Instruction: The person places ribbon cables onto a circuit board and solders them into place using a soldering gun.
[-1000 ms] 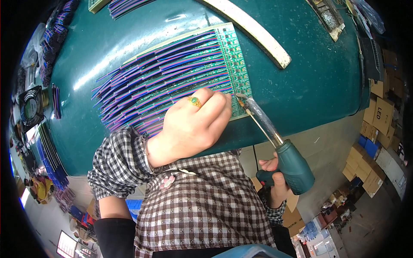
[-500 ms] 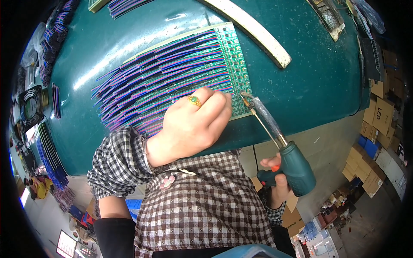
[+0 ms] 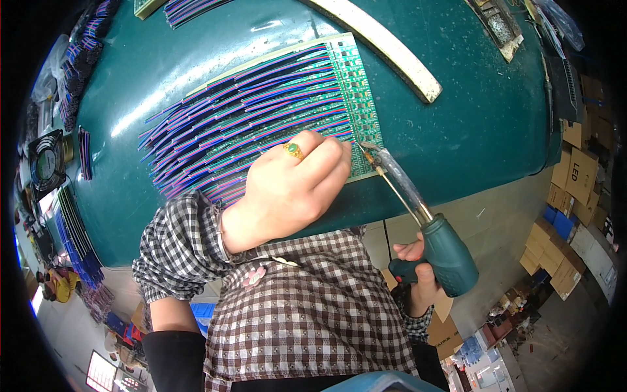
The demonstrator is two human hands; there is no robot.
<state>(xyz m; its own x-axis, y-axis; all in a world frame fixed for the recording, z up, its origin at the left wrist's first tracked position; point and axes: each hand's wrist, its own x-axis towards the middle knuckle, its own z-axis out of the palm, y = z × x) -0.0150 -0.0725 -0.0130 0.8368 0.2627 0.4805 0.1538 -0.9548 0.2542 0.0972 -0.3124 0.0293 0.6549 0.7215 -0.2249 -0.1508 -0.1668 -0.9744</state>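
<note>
A green circuit board panel [image 3: 363,98] lies on the table, with rows of thin multicoloured ribbon wires [image 3: 261,108] running left from its component strip. My left hand [image 3: 294,183], wearing a ring with a green stone, rests over the lower wires. Its thumb and fingers are pressed together near the wire ends, and whatever they pinch is hidden beneath them. My right hand [image 3: 424,281] grips a dark green soldering gun [image 3: 450,255] beyond the table's near edge. The gun's thin feed tube and tip point up-left, with the tip at the board just right of my left fingertips.
A curved white bar [image 3: 385,49] lies behind the board. More wire bundles [image 3: 189,12] are at the back and along the left side, near a black fan [image 3: 47,163]. A worn metal piece [image 3: 499,29] sits at the far right; cardboard boxes [image 3: 578,176] stand beyond the table.
The soldering gun's tip has shifted slightly left and down, closer to my left fingertips. The red-orange trigger no longer shows. My left hand has barely moved.
</note>
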